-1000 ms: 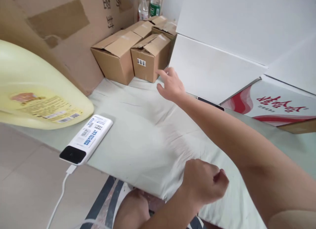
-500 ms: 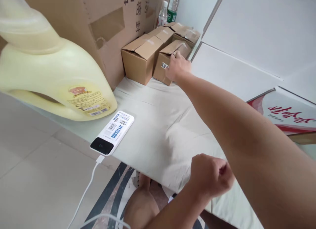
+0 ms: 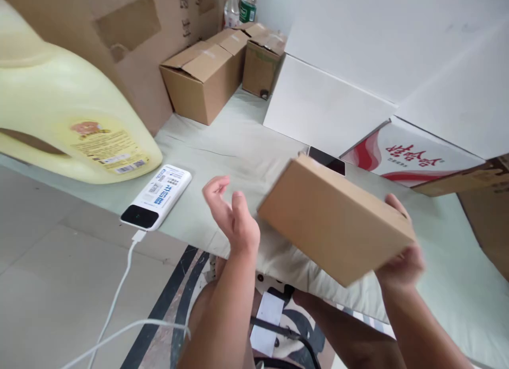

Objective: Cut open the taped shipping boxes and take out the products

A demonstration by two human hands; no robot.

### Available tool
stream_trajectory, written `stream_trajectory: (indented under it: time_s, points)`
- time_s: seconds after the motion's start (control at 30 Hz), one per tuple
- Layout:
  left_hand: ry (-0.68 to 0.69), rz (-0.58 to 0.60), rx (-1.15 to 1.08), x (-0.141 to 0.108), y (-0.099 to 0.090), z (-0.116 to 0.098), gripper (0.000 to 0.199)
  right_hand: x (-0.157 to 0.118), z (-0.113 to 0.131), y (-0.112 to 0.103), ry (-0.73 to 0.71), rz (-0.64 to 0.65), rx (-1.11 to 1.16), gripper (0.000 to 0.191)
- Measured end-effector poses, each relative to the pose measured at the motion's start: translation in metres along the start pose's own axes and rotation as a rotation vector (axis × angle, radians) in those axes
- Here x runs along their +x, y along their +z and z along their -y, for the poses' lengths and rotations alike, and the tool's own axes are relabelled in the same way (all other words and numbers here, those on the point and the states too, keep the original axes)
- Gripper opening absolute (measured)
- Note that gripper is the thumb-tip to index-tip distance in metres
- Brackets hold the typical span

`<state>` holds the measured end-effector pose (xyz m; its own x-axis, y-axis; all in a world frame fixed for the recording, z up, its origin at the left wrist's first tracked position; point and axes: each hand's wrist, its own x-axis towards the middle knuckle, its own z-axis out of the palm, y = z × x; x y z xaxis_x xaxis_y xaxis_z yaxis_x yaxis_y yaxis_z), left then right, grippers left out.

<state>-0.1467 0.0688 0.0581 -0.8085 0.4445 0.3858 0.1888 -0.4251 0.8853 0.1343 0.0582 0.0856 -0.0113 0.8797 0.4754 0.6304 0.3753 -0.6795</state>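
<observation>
A small cardboard box [image 3: 330, 220] is tilted in the air above the near part of the cloth-covered table [image 3: 222, 141]. My right hand [image 3: 401, 252] grips its right end, fingers partly hidden behind the cardboard. To the left of the box, my left hand [image 3: 234, 215] is raised with fingers curved and apart, holding nothing and not touching the box. A white power bank [image 3: 159, 191] with a dark display lies left of that hand, a white cable [image 3: 119, 295] plugged into its near end.
A big yellow jug [image 3: 79, 114] stands at the left edge. Further back are closed cardboard boxes [image 3: 191, 90], another small box [image 3: 260, 67] and plastic bottles [image 3: 248, 6]. White panels [image 3: 326, 101], a dark flat device [image 3: 328, 161] and a red-and-white carton [image 3: 409, 151] lie rightward.
My right hand has brought the small box from the back row toward me, tilting it. My left hand has moved left and opened from a fist. The view has shifted right.
</observation>
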Motion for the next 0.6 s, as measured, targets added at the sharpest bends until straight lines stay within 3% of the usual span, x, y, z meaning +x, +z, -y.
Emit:
stream_trajectory:
  time_s: [0.07,0.13,0.2,0.23,0.3,0.43,0.6]
  points:
    - [-0.216,0.344,-0.133,-0.008,0.007,0.000,0.034,-0.033,-0.014,-0.023,0.194,-0.139,0.204,0.074]
    - [-0.398,0.738,-0.255,-0.020,0.017,-0.003,0.048,-0.051,-0.021,-0.032,0.345,-0.243,0.360,0.071]
    - [-0.444,1.028,-0.316,-0.032,0.026,-0.010,0.055,-0.058,-0.026,-0.035,0.429,-0.246,0.393,0.070]
    - [-0.428,1.100,-0.330,-0.037,0.030,-0.015,0.056,-0.059,-0.029,-0.035,0.437,-0.219,0.382,0.069]
    - [-0.379,1.094,-0.354,-0.044,0.035,-0.022,0.054,-0.060,-0.034,-0.037,0.411,-0.172,0.388,0.062]
    - [-0.266,0.903,-0.377,-0.051,0.037,-0.030,0.058,-0.063,-0.043,-0.043,0.356,-0.180,0.580,0.043]
    - [-0.119,0.807,-0.374,-0.053,0.034,-0.024,0.067,-0.064,-0.044,-0.049,0.373,-0.093,0.659,0.054]
